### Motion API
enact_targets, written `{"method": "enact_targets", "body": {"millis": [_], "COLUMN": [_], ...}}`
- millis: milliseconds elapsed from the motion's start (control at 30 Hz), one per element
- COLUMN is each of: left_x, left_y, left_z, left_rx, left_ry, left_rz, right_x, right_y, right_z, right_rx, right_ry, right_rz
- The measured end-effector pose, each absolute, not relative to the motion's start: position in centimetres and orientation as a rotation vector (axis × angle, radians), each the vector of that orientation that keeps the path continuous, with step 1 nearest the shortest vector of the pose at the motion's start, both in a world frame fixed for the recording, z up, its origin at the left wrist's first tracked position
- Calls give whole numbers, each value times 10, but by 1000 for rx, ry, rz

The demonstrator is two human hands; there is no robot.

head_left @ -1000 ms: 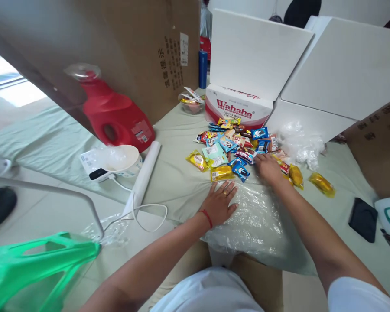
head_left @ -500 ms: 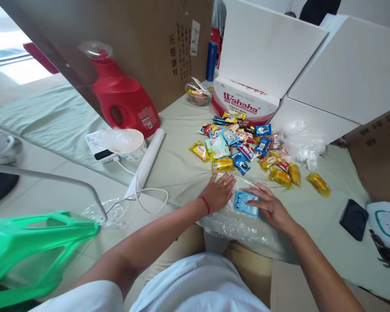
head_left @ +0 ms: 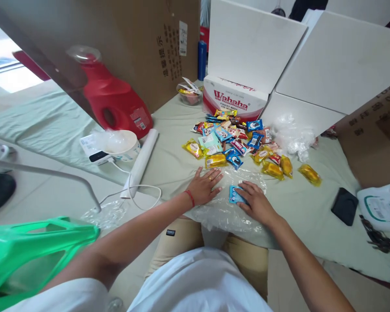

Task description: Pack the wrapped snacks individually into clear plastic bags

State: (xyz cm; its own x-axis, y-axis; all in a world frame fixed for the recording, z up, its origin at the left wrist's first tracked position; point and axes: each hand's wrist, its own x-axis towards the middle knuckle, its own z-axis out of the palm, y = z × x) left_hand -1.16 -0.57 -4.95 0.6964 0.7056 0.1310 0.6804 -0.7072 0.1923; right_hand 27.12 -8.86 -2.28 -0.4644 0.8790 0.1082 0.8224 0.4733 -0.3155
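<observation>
My left hand [head_left: 205, 187] lies flat with fingers spread on a clear plastic bag [head_left: 227, 213] at the near edge of the green-clothed table [head_left: 169, 167]. My right hand [head_left: 255, 201] rests on the same bag, fingers pressing a small light-blue snack packet [head_left: 234, 195] that lies on the plastic. Just beyond both hands sits a pile of wrapped snacks [head_left: 237, 141], yellow, blue and red.
A red detergent jug [head_left: 112, 102], white bowl [head_left: 121, 143] and paper roll [head_left: 141, 161] stand at left. A Wahaha box [head_left: 232, 99], white foam boxes [head_left: 328, 65] and crumpled plastic [head_left: 290, 136] are behind. A black phone [head_left: 344, 206] lies right; a green stool [head_left: 29, 255] near left.
My right hand left the snack pile, brought a light-blue packet onto the plastic bag and now presses it there. My left hand stayed flat on the bag.
</observation>
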Motion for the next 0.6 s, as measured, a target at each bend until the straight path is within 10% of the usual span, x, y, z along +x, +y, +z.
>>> {"method": "enact_targets", "body": {"millis": [600], "left_x": [-11], "left_y": [-7], "left_z": [-49], "left_rx": [2738], "left_ry": [1146], "left_rz": [325], "right_x": [263], "right_y": [-54], "right_z": [25], "right_rx": [-1340], "right_ry": [-2051], "right_rz": [703]}}
